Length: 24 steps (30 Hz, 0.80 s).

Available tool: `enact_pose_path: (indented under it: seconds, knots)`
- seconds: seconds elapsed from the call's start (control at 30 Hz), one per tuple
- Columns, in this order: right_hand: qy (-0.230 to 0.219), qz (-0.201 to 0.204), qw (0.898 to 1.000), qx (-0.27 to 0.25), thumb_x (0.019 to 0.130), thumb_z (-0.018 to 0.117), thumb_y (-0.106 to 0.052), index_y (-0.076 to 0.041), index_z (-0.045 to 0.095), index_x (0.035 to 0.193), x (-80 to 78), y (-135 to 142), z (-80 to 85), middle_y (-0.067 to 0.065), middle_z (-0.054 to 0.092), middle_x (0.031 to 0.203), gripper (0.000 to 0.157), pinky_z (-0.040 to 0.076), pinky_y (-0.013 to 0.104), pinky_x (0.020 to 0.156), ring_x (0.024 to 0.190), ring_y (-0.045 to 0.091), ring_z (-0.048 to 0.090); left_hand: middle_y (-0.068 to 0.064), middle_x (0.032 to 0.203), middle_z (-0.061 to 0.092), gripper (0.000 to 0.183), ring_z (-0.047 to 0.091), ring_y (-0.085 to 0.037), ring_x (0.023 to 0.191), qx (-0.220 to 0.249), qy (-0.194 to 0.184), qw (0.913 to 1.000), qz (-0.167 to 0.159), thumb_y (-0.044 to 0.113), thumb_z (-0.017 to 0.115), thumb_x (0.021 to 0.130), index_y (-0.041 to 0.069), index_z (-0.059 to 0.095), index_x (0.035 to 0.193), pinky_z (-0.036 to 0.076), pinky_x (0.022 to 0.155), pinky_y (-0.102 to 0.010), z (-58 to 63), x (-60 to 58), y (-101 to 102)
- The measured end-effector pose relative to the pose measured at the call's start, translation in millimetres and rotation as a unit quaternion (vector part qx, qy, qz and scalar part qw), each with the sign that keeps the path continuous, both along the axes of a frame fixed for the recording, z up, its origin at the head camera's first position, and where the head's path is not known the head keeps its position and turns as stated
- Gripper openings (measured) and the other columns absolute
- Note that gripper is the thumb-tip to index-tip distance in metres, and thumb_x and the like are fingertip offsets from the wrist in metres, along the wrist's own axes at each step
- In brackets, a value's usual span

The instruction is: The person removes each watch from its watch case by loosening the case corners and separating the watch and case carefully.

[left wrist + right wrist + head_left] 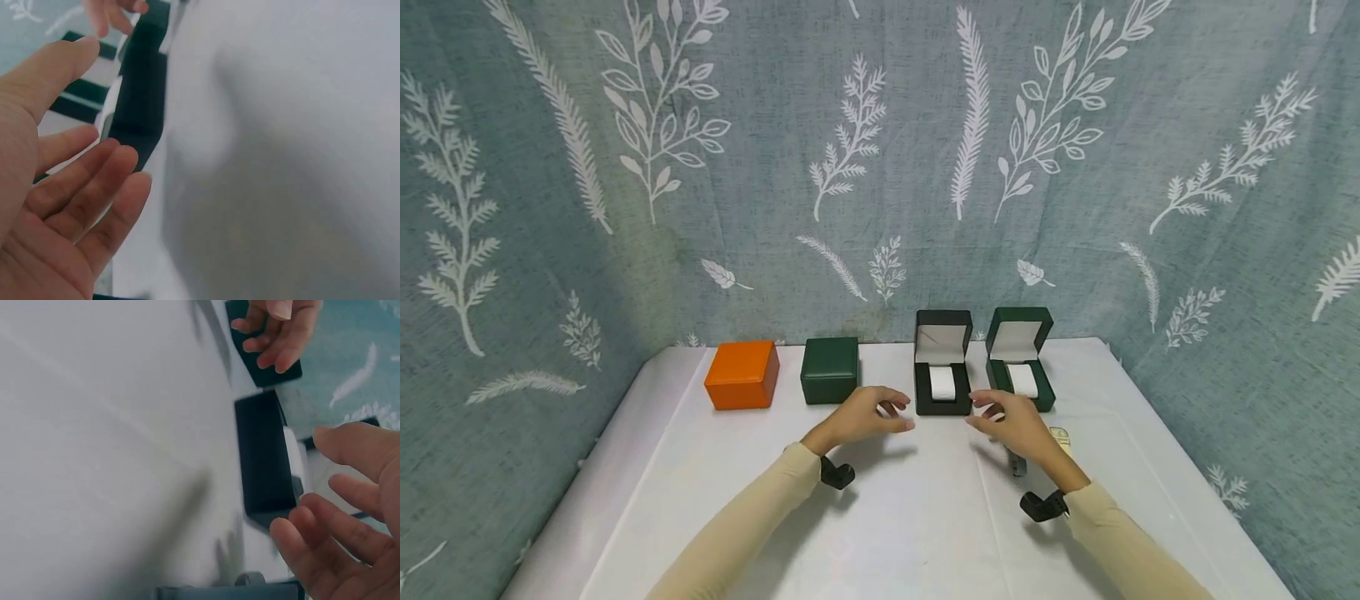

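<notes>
Both hands hover near an open black watch box (pixel 943 408) with a white cushion inside. My left hand (pixel 865 415) is at the box's left, fingers loosely bent and holding nothing. To the right, my right hand (pixel 1015 423) also holds nothing, its fingertips close to the box's front right corner. In the right wrist view a gap shows between the fingers (pixel 290 540) and thumb. An open green watch box (pixel 1021 325) with a white cushion stands behind the right hand. Partly hidden under that hand lies a dark watch (pixel 1017 464), with a gold-coloured watch (pixel 1060 438) beside it.
A closed orange box (pixel 741 375) and a closed green box (pixel 830 371) stand at the back left of the white-covered table (pixel 880 533). A patterned blue-grey curtain (pixel 880 167) hangs behind and on both sides.
</notes>
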State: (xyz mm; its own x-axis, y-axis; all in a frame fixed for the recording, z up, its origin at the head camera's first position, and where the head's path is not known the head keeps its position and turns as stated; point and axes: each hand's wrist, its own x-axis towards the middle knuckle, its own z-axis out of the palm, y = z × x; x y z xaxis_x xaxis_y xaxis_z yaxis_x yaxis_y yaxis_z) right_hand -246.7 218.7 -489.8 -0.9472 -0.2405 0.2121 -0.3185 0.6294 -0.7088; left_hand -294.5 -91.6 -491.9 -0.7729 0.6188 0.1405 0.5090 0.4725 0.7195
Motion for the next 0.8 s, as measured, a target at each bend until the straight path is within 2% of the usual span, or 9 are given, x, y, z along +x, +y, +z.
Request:
enact_pose_path:
  seconds: [0.17, 0.3, 0.5, 0.63, 0.8]
  knots:
    - [0.017, 0.031, 0.999, -0.017, 0.091, 0.081, -0.024, -0.003, 0.069, 0.13, 20.5, -5.9, -1.9, 0.012, 0.071, 0.121, 0.046, 0.059, 0.035, 0.082, 0.1, 0.028, 0.068, -0.009, 0.124, 0.071, 0.053, 0.067, -0.009, 0.094, 0.007, -0.003, 0.9999, -0.01, 0.04, 0.078, 0.092, 0.005, 0.069, 0.132, 0.057, 0.082, -0.029, 3.4, 22.7, -9.7]
    - [0.037, 0.06, 0.997, -0.028, 0.09, 0.082, -0.019, -0.001, 0.07, 0.128, 32.8, -11.4, -5.8, 0.014, 0.071, 0.12, 0.043, 0.059, 0.032, 0.08, 0.099, 0.033, 0.069, -0.007, 0.123, 0.071, 0.054, 0.065, -0.008, 0.094, 0.015, -0.013, 0.9997, -0.016, 0.042, 0.079, 0.092, 0.007, 0.07, 0.131, 0.057, 0.082, -0.032, 3.2, 41.1, -16.3]
    - [0.056, 0.101, 0.993, -0.033, 0.09, 0.082, -0.02, -0.003, 0.071, 0.124, 51.0, -16.3, -11.1, 0.011, 0.071, 0.118, 0.04, 0.06, 0.03, 0.077, 0.096, 0.032, 0.069, -0.006, 0.12, 0.071, 0.05, 0.066, -0.011, 0.094, 0.033, -0.018, 0.9988, -0.031, 0.038, 0.08, 0.091, 0.006, 0.071, 0.128, 0.058, 0.08, -0.034, -3.9, 66.6, -24.5]
    - [0.057, 0.121, 0.991, -0.033, 0.091, 0.082, -0.024, -0.004, 0.071, 0.124, 61.2, -17.6, -16.5, 0.011, 0.072, 0.117, 0.04, 0.06, 0.031, 0.075, 0.095, 0.029, 0.068, -0.005, 0.119, 0.071, 0.049, 0.066, -0.014, 0.095, 0.044, -0.023, 0.9983, -0.03, 0.038, 0.08, 0.091, 0.007, 0.071, 0.128, 0.058, 0.079, -0.031, -7.2, 78.1, -28.8]
    - [0.073, 0.137, 0.987, -0.037, 0.092, 0.081, -0.025, -0.006, 0.071, 0.123, 68.2, -19.1, -25.3, 0.008, 0.072, 0.114, 0.038, 0.06, 0.031, 0.072, 0.093, 0.024, 0.068, -0.005, 0.119, 0.071, 0.049, 0.067, -0.016, 0.096, 0.049, -0.024, 0.998, -0.033, 0.039, 0.081, 0.091, 0.008, 0.071, 0.128, 0.058, 0.079, -0.032, -9.2, 84.3, -32.6]
